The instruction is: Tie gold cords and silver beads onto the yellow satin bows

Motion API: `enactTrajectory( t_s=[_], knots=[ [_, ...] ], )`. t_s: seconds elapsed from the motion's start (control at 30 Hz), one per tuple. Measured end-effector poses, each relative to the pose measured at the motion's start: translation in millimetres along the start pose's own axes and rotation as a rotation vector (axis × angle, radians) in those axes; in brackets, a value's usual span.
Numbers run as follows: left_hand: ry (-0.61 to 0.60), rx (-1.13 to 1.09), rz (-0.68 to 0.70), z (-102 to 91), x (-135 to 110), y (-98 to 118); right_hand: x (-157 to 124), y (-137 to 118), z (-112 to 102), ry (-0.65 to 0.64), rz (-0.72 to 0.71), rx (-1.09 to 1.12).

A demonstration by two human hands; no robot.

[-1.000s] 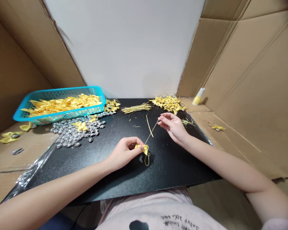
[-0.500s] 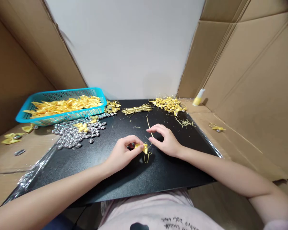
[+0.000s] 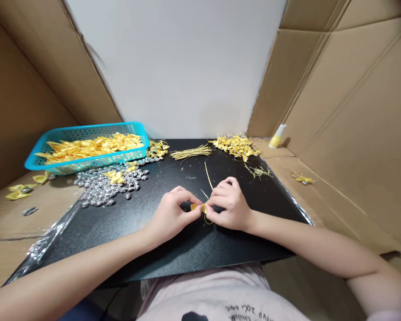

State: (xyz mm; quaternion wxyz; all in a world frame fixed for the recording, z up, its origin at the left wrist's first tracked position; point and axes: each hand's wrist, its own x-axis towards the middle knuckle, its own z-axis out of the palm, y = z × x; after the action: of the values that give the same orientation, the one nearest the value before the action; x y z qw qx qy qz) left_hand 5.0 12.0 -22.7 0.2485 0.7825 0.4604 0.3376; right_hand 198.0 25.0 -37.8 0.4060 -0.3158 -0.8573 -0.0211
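Between my hands is a small yellow ribbon bow [image 3: 194, 207], mostly covered by fingers. My left hand [image 3: 173, 214] pinches its left side between thumb and forefinger. My right hand [image 3: 230, 206] is closed at the bow's right side, its thumb and forefinger tips touching it and the other fingers curled. A thin yellow cord [image 3: 208, 221] loops below the bow. Just beyond the fingertips a slim needle-like piece [image 3: 204, 194] sticks up. A straight length of yellow cord [image 3: 208, 174] lies on the black board [image 3: 147, 249] beyond my right hand.
A blue basket [image 3: 100, 162] of yellow ribbon pieces stands at the back left, with silver beads [image 3: 100, 185] before it. Further back are a cord bundle [image 3: 192, 152] and a pile of beaded bows [image 3: 235, 145]. A cone-shaped spool [image 3: 277, 136] stands right, near cardboard walls [image 3: 354, 89].
My right hand has closed its fingers and come down-left to the bow, meeting my left fingertips. Less of the bow and its cord loop shows now.
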Motion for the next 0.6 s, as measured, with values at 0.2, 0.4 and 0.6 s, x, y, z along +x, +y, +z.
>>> enactTrajectory(
  t_s=[0.2,0.4,0.6],
  knots=[
    [-0.138,-0.421,-0.217,1.2,5,-3,1,7,-8,0.144,-0.127,-0.058],
    [-0.168,-0.502,-0.18,2.5,3,-2,1,11,-11,0.08,-0.101,-0.069],
    [-0.151,-0.416,-0.032,0.6,0,0,0,12,-11,0.048,-0.158,-0.14]
  ],
)
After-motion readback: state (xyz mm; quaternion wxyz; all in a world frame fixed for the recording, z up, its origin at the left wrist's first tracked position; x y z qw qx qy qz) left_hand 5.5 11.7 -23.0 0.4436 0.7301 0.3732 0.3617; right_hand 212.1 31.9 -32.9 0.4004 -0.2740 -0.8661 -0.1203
